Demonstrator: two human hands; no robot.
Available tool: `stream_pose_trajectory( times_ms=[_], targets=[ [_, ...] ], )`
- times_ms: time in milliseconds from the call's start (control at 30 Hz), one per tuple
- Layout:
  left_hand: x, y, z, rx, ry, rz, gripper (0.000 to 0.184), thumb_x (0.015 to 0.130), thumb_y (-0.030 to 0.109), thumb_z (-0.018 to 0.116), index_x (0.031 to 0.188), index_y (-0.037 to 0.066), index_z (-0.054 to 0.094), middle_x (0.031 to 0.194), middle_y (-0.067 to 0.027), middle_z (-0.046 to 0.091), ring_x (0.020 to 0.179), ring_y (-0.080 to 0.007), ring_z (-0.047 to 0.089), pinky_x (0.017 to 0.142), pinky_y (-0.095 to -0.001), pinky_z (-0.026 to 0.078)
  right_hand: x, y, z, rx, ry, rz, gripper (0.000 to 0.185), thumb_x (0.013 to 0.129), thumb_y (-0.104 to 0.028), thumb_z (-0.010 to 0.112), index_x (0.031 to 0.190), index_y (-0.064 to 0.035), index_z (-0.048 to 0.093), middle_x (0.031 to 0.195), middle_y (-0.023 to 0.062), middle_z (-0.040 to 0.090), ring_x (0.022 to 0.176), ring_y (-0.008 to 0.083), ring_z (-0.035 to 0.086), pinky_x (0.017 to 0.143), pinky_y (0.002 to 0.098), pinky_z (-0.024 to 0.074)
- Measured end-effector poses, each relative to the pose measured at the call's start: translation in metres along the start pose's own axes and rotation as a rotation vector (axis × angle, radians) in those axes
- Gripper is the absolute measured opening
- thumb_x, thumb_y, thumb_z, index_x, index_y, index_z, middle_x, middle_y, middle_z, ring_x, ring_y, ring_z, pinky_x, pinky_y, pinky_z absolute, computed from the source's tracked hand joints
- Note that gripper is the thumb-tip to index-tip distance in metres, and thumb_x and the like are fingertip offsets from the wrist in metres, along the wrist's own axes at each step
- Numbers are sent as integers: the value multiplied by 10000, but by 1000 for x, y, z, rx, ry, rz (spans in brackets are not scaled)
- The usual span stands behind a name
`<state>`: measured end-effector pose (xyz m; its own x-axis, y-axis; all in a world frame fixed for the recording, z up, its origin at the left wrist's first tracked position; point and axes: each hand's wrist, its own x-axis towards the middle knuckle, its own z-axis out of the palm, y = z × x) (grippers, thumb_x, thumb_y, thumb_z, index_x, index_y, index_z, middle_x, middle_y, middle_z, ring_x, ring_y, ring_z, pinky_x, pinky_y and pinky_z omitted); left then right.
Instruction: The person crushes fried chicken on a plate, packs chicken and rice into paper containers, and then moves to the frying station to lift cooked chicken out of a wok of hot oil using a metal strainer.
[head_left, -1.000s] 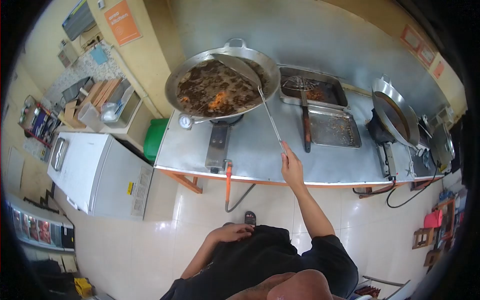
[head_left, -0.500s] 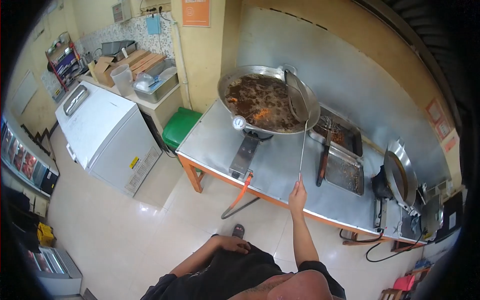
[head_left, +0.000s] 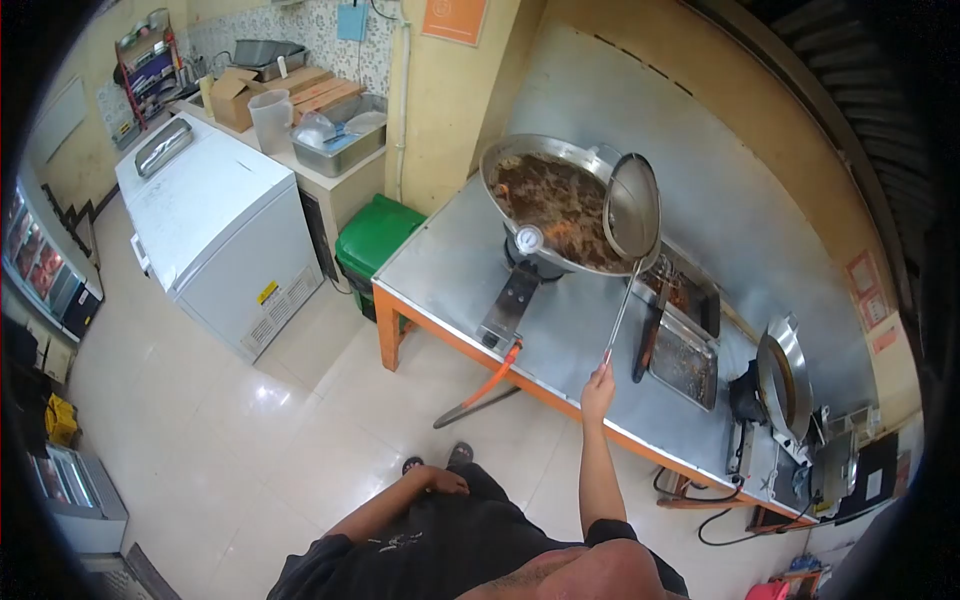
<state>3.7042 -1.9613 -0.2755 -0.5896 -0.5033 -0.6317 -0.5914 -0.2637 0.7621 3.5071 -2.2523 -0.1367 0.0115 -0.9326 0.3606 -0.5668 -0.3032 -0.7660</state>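
My right hand (head_left: pixel 598 393) is closed around the end of a long thin handle, which belongs to a round mesh strainer (head_left: pixel 632 208). The strainer's bowl stands tilted over the right rim of a large metal wok (head_left: pixel 492 178). Dark bubbling oil (head_left: pixel 555 190) fills the wok, with orange food pieces (head_left: pixel 570 240) frothing near its front. A dial thermometer (head_left: pixel 529 239) sits at the front rim. My left hand (head_left: pixel 447 480) rests against my dark clothing at the waist, fingers lying flat, with nothing visible in it.
Right of the wok are metal trays (head_left: pixel 685 370) with crumbs and a dark-handled whisk (head_left: pixel 648 340). A second wok (head_left: pixel 785 385) stands farther right. A burner (head_left: pixel 510 305) with an orange hose (head_left: pixel 490 378) sits up front. A green bin (head_left: pixel 378 235) and white chest freezer (head_left: pixel 215 220) stand left.
The strainer has turned and shifted right, its bowl now over the wok's right rim and its mesh face more visible. The whole view has shifted. My left hand stays at my waist.
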Motion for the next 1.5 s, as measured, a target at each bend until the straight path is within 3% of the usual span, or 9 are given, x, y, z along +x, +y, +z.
stream_pose_trajectory(
  times_ms=[100,300,600,933,1133,1233,1300,1400,1500],
  targets=[
    [26,-33,4,-41,-24,94,577,1011,527,425,1423,135,520,1479,-118,497,1391,-311,425,1158,-432,303,-1,-9,-1,-58,-12,35,336,1059,-215,408,1242,1,589,683,124,540,639,256,571,619,404,459],
    [20,-28,3,-2,81,-2,604,1010,521,439,1460,119,472,1486,-140,480,1396,-320,412,1163,-461,290,-2,-16,-2,-13,-14,37,318,1061,-232,407,1178,3,586,668,90,505,609,213,516,600,380,437],
    [27,-65,0,-244,1,-45,613,1028,505,403,1473,86,448,1512,-130,440,1405,-303,392,1166,-448,291,-2,-4,7,60,1,20,402,1064,-200,406,1418,-51,527,642,13,381,582,117,418,557,308,391],
    [46,-131,13,-207,-106,86,614,1018,521,404,1488,127,441,1547,-80,391,1437,-268,327,1146,-505,306,-2,-4,10,77,7,36,396,1063,-178,410,1416,-54,539,653,12,378,593,121,428,566,307,397],
    [-59,-6,-14,-540,-28,-310,609,1038,507,397,1445,65,498,1441,-75,547,1297,-241,511,1119,-413,354,-1,1,7,62,10,34,402,1076,-243,392,1373,-26,555,640,22,415,589,131,427,560,324,386],
    [-72,12,-20,-578,-43,-390,636,1008,553,422,1440,93,508,1445,-104,525,1296,-283,506,1082,-482,383,-1,-2,4,56,7,32,395,1072,-229,396,1368,-19,555,645,29,413,591,137,431,566,326,395],
    [-32,-43,-7,-511,-61,-326,681,966,609,445,1467,149,479,1505,-146,436,1378,-343,419,1059,-608,374,-2,-4,1,44,-12,52,385,1065,-206,407,1364,-15,555,659,41,416,600,150,444,581,331,413],
    [18,-101,7,-350,-16,-207,636,986,551,446,1375,63,566,1364,-187,578,1245,-315,559,1025,-480,442,0,0,1,26,-16,40,380,1065,-217,408,1340,-7,563,655,53,430,598,168,452,585,345,417],
    [53,-151,23,125,243,43,590,990,495,456,1258,2,638,1209,-211,670,1107,-320,642,964,-418,478,0,-1,0,17,-8,0,378,1064,-222,405,1325,0,567,650,54,438,595,176,454,580,351,414]
  ],
)
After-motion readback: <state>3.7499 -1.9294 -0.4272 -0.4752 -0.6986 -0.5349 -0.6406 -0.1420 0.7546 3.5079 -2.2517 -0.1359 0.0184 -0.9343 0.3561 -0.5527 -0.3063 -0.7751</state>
